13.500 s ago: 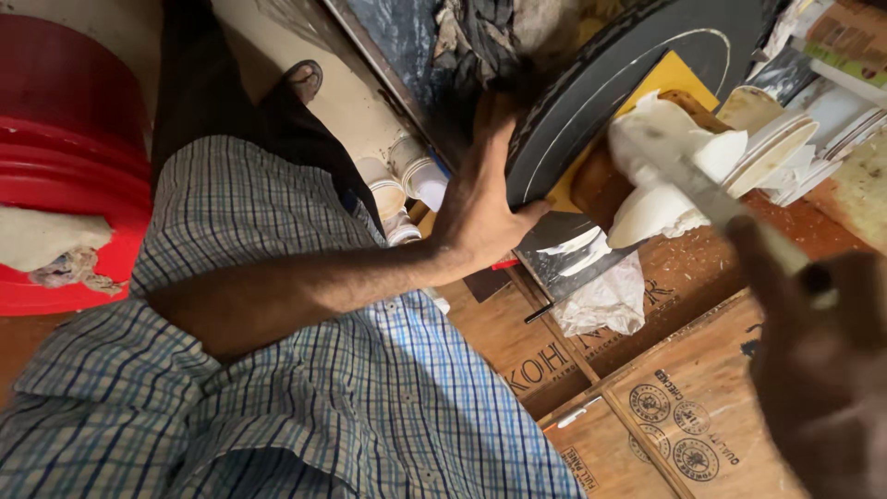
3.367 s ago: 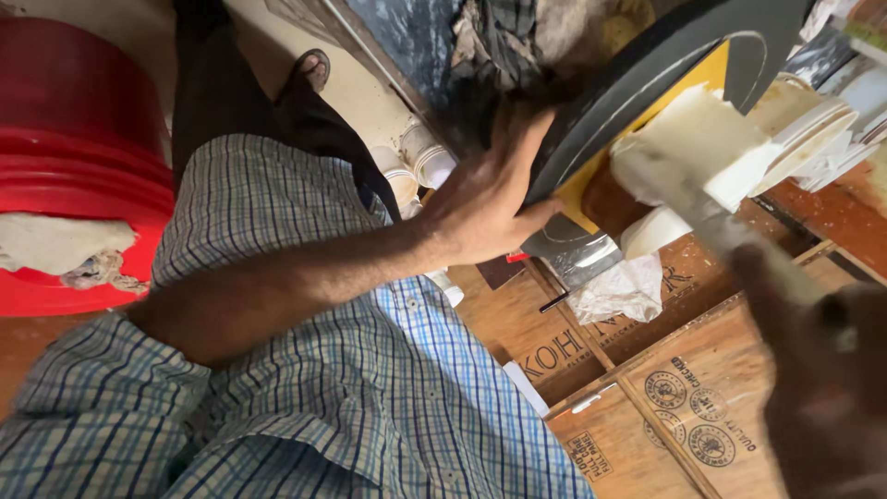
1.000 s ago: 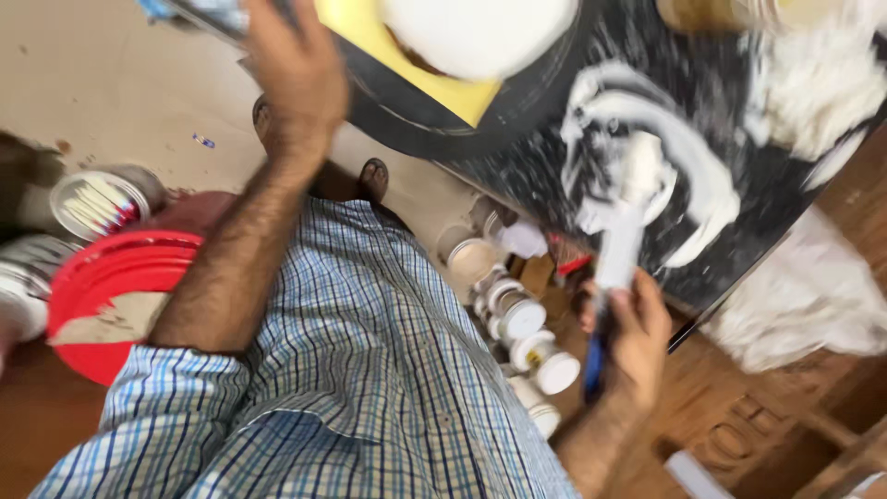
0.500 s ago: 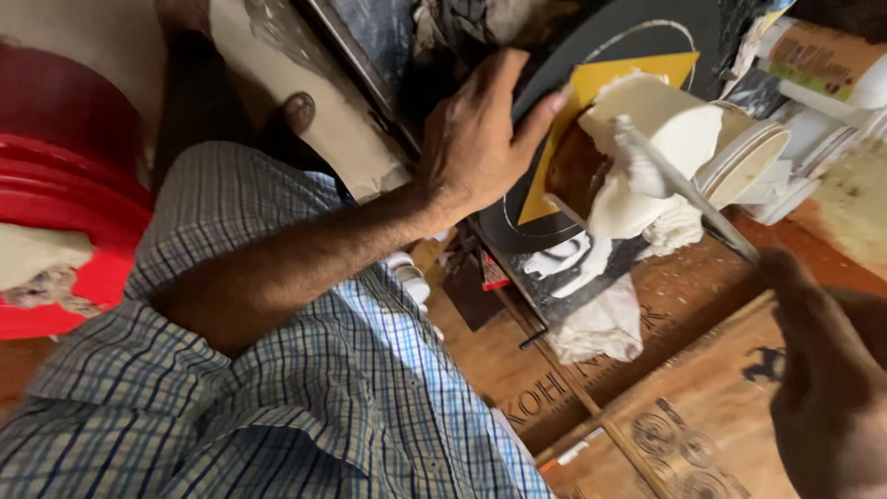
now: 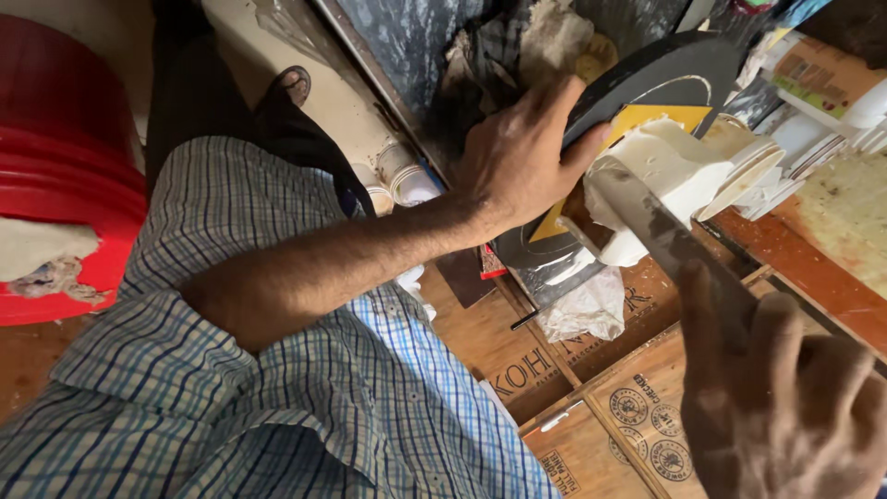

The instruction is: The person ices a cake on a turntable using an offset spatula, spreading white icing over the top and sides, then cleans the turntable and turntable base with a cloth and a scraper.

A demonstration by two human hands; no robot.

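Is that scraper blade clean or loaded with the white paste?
Loaded: the blade, held by the right hand, presses into a lump of white putty.
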